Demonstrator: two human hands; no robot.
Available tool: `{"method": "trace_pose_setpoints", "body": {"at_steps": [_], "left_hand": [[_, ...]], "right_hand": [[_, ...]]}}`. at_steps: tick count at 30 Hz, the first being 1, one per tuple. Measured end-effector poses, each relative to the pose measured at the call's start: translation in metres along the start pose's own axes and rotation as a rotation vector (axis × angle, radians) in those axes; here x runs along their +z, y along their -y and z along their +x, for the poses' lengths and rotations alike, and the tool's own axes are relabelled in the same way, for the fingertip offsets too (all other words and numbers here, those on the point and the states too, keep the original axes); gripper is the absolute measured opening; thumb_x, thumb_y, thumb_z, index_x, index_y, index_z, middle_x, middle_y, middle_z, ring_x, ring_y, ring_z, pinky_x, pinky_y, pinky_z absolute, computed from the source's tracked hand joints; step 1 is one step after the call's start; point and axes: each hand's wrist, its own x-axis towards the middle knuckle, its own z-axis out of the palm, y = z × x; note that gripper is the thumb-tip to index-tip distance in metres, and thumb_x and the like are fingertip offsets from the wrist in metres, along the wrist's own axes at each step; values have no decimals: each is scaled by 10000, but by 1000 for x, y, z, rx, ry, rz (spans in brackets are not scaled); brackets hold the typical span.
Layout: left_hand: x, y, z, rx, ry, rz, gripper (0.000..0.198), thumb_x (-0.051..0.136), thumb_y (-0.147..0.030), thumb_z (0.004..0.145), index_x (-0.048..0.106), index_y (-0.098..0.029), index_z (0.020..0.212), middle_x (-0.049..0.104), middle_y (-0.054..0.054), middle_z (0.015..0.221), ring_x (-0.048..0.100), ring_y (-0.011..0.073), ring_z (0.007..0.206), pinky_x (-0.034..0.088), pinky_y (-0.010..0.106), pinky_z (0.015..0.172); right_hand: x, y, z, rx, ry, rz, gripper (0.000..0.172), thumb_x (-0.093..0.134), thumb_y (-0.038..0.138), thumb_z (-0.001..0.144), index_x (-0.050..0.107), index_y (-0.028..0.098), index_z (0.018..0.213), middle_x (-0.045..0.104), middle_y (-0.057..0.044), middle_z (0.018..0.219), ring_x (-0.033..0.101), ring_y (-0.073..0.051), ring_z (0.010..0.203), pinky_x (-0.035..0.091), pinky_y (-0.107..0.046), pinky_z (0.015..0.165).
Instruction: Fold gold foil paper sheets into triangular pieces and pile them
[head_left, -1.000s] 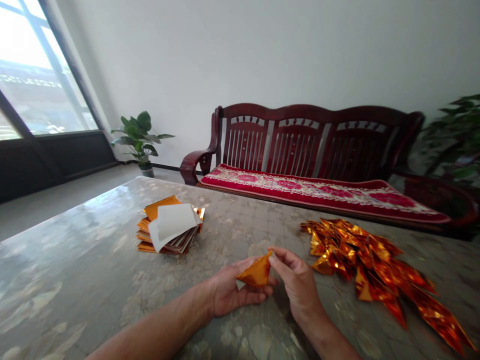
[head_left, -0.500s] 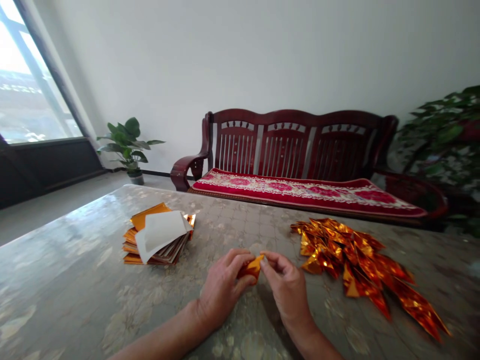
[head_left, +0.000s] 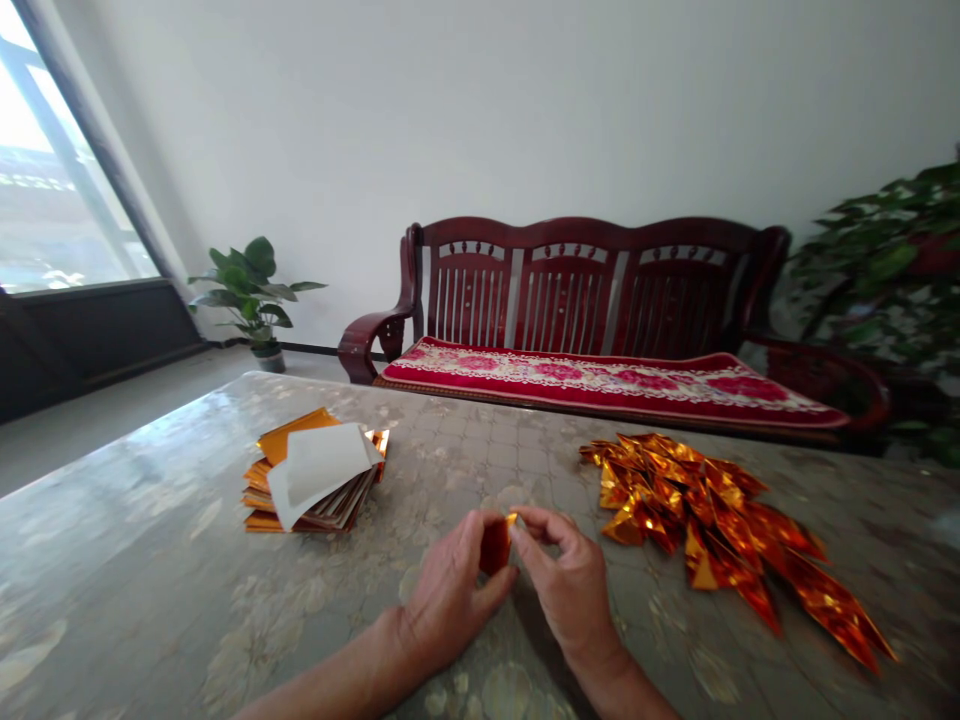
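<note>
Near the front middle of the table, a small orange foil piece [head_left: 494,547] is held between both hands. My left hand [head_left: 455,583] wraps its fingers and thumb round the foil's left side. The thumb and forefinger of my right hand [head_left: 568,575] pinch its upper right corner. To the left lies a stack of orange foil sheets [head_left: 264,497] with white paper [head_left: 326,463] on top. A heap of folded, shiny orange foil pieces [head_left: 705,500] spreads over the table on the right. The foil's underside is hidden by the fingers.
The table [head_left: 180,560] has a patterned, glossy cover. Behind it stands a dark red wooden bench [head_left: 562,300] with a red floral runner [head_left: 555,371]. A potted plant [head_left: 255,285] is at the back left, a larger leafy plant [head_left: 885,260] at the right, and a window [head_left: 60,180] far left.
The foil piece has turned between my hands, showing less of its bright face and more of a darker side. Both hands have shifted slightly to the left.
</note>
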Motion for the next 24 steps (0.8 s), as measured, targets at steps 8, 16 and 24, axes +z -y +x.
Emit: {"method": "trace_pose_setpoints", "body": {"at_steps": [8, 16, 24], "left_hand": [[-2, 5, -1, 82, 3, 34, 373, 512, -145, 856, 469, -216, 1220, 635, 52, 1059, 620, 200, 965, 510, 346, 855], [-2, 1, 1, 53, 16, 177, 279, 427, -175, 936, 500, -199, 1204, 611, 66, 1013, 611, 224, 942, 518, 387, 837], [-2, 0, 0, 35, -7, 119, 292, 371, -195, 979, 529, -217, 1224, 603, 53, 986, 598, 195, 884, 509, 333, 810]], "right_hand": [[1, 4, 0, 9, 18, 34, 227, 673, 375, 752, 776, 203, 859, 700, -51, 781, 651, -213, 749, 523, -335, 737], [1, 2, -1, -14, 6, 34, 232, 690, 374, 752, 774, 206, 887, 694, -39, 755, 642, -200, 696, 524, -326, 707], [1, 1, 0, 13, 10, 39, 248, 689, 391, 747, 777, 200, 878, 703, -50, 775, 649, -208, 718, 530, -329, 724]]}}
